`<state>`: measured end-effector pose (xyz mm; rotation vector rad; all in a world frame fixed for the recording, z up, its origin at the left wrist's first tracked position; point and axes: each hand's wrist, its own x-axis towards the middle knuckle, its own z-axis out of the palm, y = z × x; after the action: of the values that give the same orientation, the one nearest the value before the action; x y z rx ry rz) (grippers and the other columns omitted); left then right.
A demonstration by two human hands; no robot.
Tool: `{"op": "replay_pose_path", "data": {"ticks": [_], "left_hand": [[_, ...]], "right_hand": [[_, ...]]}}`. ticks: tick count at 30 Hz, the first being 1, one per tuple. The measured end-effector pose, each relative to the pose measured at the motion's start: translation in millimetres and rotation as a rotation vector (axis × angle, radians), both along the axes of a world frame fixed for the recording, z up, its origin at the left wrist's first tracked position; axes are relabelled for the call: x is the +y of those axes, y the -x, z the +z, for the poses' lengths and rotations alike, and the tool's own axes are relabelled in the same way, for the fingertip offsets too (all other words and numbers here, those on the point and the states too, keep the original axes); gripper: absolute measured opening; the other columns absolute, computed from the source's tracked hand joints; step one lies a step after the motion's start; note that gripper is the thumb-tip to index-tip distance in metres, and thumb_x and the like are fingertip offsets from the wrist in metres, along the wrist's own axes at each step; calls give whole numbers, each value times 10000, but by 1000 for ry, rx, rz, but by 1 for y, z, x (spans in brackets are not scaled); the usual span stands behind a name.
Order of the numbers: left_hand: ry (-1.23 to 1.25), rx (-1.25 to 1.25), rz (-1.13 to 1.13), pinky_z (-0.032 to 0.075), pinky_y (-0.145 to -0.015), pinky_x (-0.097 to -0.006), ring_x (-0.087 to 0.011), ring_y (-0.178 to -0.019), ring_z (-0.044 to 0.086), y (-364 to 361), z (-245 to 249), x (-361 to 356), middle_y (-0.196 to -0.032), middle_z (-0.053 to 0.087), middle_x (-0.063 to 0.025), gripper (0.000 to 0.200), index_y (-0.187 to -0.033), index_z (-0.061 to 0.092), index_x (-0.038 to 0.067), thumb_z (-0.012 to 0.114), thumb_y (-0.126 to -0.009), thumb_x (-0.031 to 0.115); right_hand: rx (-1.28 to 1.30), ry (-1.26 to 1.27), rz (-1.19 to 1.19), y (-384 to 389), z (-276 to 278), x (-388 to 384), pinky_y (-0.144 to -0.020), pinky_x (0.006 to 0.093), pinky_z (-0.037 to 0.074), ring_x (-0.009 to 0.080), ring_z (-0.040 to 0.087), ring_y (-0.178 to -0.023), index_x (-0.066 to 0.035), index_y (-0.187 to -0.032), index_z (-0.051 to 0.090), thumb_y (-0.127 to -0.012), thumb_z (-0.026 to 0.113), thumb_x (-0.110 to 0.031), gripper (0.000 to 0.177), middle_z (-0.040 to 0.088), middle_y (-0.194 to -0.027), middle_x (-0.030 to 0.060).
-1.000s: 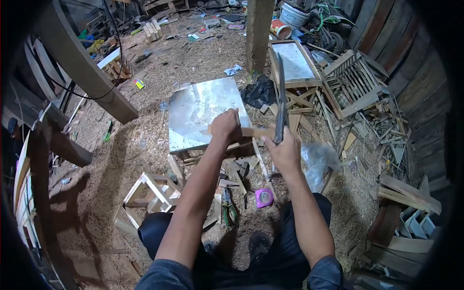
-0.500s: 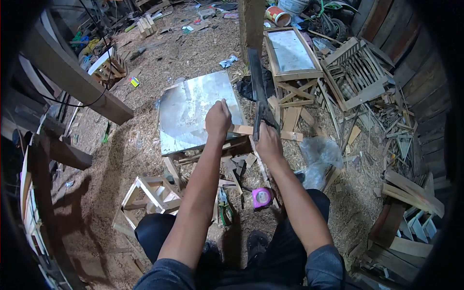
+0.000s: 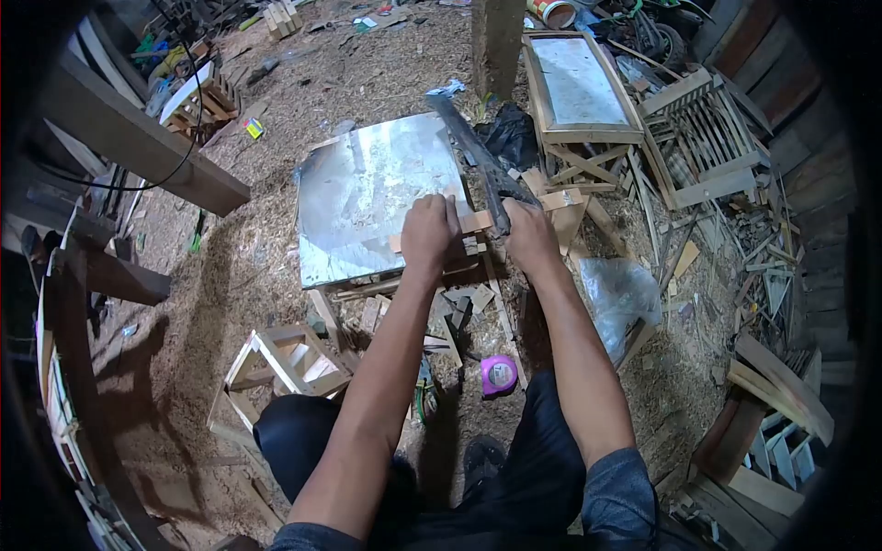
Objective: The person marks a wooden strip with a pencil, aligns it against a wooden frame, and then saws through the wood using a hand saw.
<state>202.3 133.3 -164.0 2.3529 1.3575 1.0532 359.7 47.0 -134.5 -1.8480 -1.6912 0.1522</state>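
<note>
My right hand (image 3: 533, 239) is closed round the handle of a dark hand saw (image 3: 470, 151), whose long blade slants forward and left. The blade crosses a thin wooden strip (image 3: 476, 221) between my two hands. With closed fingers, my left hand (image 3: 430, 232) grips the strip near its left end, over the front edge of a metal-topped low table (image 3: 354, 202). The strip's right end (image 3: 562, 198) sticks out beyond my right hand. The handle is mostly hidden by my fingers.
A pink tape measure (image 3: 499, 375) and green-handled pliers (image 3: 425, 401) lie between my legs. At left is a small wooden frame (image 3: 292, 365); a clear plastic bag (image 3: 620, 292) lies at right. A wooden post (image 3: 497, 50) stands ahead, beside a framed panel (image 3: 577, 84). Shavings cover the floor.
The saw has swung from nearly straight ahead to a leftward slant, across the strip. My left hand has shifted slightly right, and the camera view has moved a little.
</note>
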Motion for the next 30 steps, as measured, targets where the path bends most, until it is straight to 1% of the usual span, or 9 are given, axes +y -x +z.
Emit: {"op": "replay_pose_path", "data": {"ticks": [5, 10, 14, 17, 21, 24, 26, 27, 30], "left_hand": [[30, 27, -100, 479, -717, -499, -426, -749, 586, -4, 0, 6, -770, 609, -230, 270, -770, 578, -4, 551, -948, 197], [66, 99, -62, 476, -756, -475, -372, -806, 614, -5, -1, 4, -797, 641, -191, 320, -805, 623, 12, 513, -967, 265], [-34, 190, -52, 470, -759, -458, -332, -835, 623, -16, -7, 0, -804, 654, -162, 311, -789, 616, 40, 510, -971, 270], [-66, 99, -85, 471, -708, -509, -404, -761, 597, -18, -12, -4, -765, 618, -219, 302, -769, 580, 9, 533, -965, 233], [-1, 118, -173, 471, -716, -507, -419, -771, 589, -1, -7, 5, -765, 609, -233, 276, -777, 588, 1, 536, -955, 206], [3, 128, -150, 469, -725, -512, -419, -771, 588, 0, -5, 6, -774, 610, -232, 276, -796, 590, 1, 523, -958, 214], [45, 156, -137, 466, -736, -507, -408, -783, 590, -2, 0, 4, -781, 616, -219, 270, -813, 590, 4, 522, -957, 222], [54, 150, -135, 466, -736, -507, -408, -783, 590, -2, 0, 3, -781, 616, -219, 270, -813, 590, 4, 522, -957, 222], [50, 123, -139, 466, -741, -497, -398, -797, 592, -5, -1, 6, -789, 615, -208, 254, -824, 590, 10, 525, -955, 217]], "right_hand": [[69, 157, -65, -1, 10, -1, -803, 528, 455, 456, 592, -956, 0, -870, 548, -763, 548, 63, 124, 648, -912, 224], [9, 86, -22, -5, -4, -3, -809, 525, 455, 448, 594, -955, -18, -912, 573, -776, 629, -1, 147, 655, -913, 206], [10, 14, -15, -19, -4, -7, -846, 507, 461, 439, 595, -961, -33, -978, 600, -774, 714, -89, 240, 649, -947, 213], [50, 148, -44, -22, 4, -19, -858, 498, 462, 433, 593, -974, -34, -987, 595, -746, 739, -85, 285, 646, -973, 211], [-54, 41, -28, -17, -3, -12, -838, 499, 470, 434, 603, -938, -29, -948, 577, -716, 722, -27, 273, 650, -932, 197], [-22, 6, 8, -6, -3, -14, -820, 495, 471, 429, 608, -929, -27, -951, 576, -740, 739, -60, 269, 650, -929, 195], [102, 20, -127, 5, 9, -26, -796, 495, 471, 412, 612, -926, -26, -928, 576, -774, 754, -113, 251, 651, -914, 199], [152, 77, -217, 13, 11, -34, -712, 474, 484, 415, 615, -814, -22, -891, 570, -810, 772, -204, 284, 652, -844, 194], [523, 37, -336, 51, 26, -74, -579, 395, 465, 285, 584, -590, -26, -813, 561, -839, 778, -286, 340, 594, -661, 105]]}}
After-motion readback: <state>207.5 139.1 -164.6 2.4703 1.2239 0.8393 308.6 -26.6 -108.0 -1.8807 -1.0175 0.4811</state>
